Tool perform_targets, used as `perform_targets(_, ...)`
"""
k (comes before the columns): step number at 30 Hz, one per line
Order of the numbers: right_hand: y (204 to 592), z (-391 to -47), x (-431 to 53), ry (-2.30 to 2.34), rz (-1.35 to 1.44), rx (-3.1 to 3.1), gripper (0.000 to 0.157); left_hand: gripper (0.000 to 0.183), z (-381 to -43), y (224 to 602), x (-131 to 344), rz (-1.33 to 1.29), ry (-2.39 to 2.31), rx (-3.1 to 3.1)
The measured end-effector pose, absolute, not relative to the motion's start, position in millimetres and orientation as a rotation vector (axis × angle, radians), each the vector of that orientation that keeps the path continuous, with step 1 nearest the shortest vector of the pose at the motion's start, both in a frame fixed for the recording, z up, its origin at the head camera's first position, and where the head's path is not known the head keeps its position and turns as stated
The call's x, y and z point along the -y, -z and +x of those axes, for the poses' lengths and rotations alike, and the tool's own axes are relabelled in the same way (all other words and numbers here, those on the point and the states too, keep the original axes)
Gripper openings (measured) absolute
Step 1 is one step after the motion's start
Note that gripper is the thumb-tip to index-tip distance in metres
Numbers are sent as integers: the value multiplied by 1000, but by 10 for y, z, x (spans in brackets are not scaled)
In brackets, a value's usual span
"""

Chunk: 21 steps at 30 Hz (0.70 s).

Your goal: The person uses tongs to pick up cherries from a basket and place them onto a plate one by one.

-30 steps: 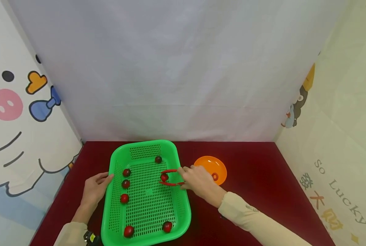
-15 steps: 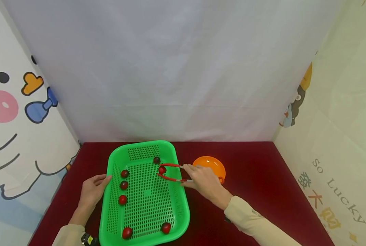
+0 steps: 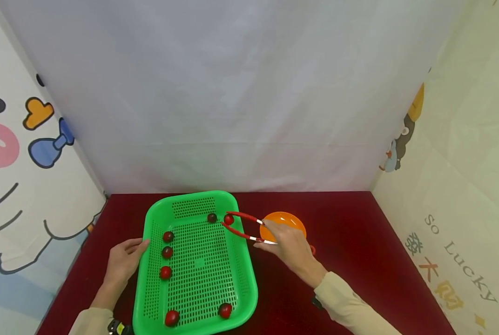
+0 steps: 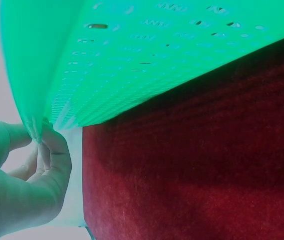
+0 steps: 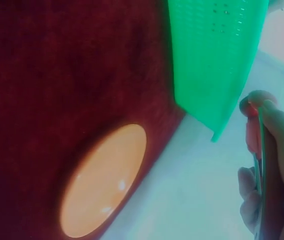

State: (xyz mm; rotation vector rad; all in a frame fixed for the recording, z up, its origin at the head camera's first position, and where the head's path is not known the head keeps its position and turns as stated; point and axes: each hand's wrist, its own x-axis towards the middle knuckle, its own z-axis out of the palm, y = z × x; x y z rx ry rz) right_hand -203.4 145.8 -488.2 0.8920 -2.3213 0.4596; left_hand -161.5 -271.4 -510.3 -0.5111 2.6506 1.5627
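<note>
A green perforated basket (image 3: pixel 250 284) sits left of centre, holding several small dark-red round fruits (image 3: pixel 165 272). My left hand (image 3: pixel 121 265) pinches its left rim between thumb and fingers; the left wrist view shows this grip on the green wall (image 4: pixel 37 75) up close. In my right hand (image 3: pixel 291 246) are red tongs (image 3: pixel 242 233) with white bands. One red fruit (image 3: pixel 229 219) is between their tips, near the basket's upper right rim; the right wrist view has the fruit (image 5: pixel 251 103) above rim level. An orange plate (image 3: pixel 279 217) lies right of the basket, partly behind my right hand.
A dark red cloth (image 3: pixel 341 223) covers the table. White sheeting (image 3: pixel 241 116) hangs at the back, with a cartoon-printed panel (image 3: pixel 19 200) on the left and a lettered one (image 3: pixel 450 195) on the right.
The tongs and the fruit between their tips have moved up and to the right, from inside the basket to its right rim. My left hand keeps its hold on the rim.
</note>
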Motion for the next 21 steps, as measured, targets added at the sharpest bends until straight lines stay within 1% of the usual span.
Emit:
perform_targets(6,4960,-2036,-1561,-536,807,2305,61,60,-1618,5101,2720,-501,-1548,-2652)
perform_targets(13,4998,-2031,-1680,-578,697,2333,53,62,-1615,5100,2735,-504,-1537,-2649)
perform_targets(21,5015,-2020,-1851,-546,582,2391,53,62,-1620,5098,2729,-499,-1558,-2631)
